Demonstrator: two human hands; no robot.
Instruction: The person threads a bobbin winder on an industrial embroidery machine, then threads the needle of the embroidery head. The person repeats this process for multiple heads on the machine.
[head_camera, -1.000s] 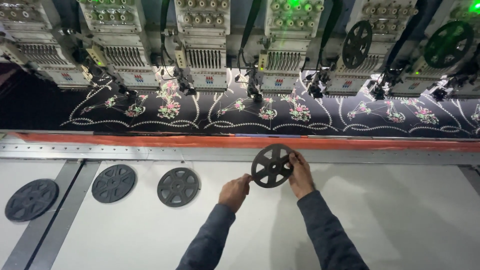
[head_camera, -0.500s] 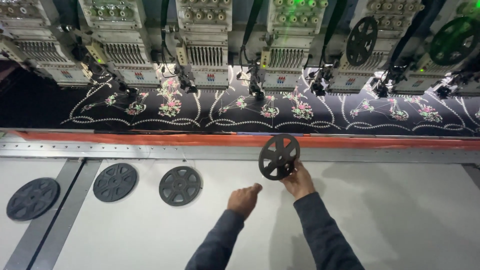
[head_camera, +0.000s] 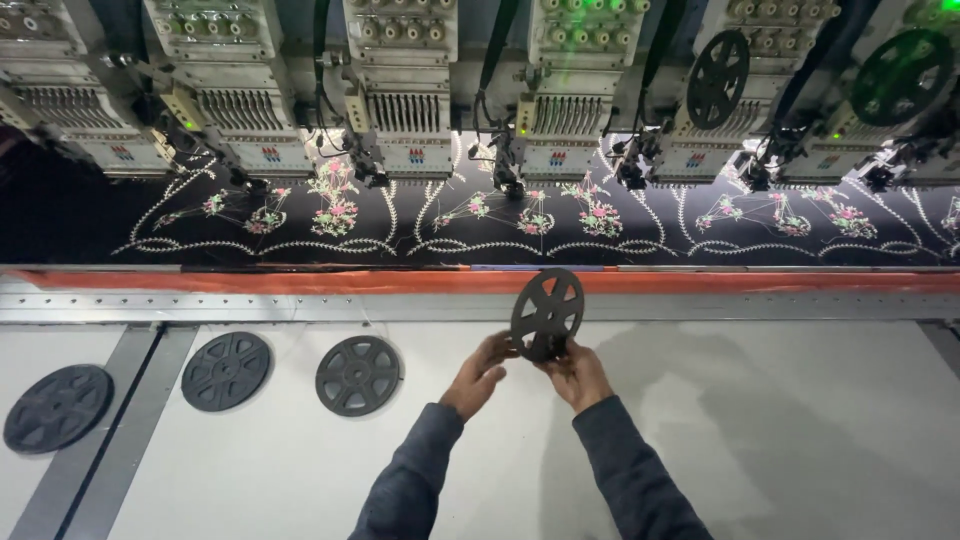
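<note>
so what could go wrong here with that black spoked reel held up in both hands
The black spoked plastic reel is pinched only at its lower edge by the right hand and the left hand's fingertips, so it might slip and drop onto the white table. It is also held close to the dark embroidered fabric under the stitching heads; lifted further, it could perhaps snag threads there.

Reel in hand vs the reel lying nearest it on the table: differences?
The held reel is raised and tilted up on edge, gripped by the right hand with the left hand at its rim; the table reel lies flat, untouched. Both are dark, round and spoked.
</note>
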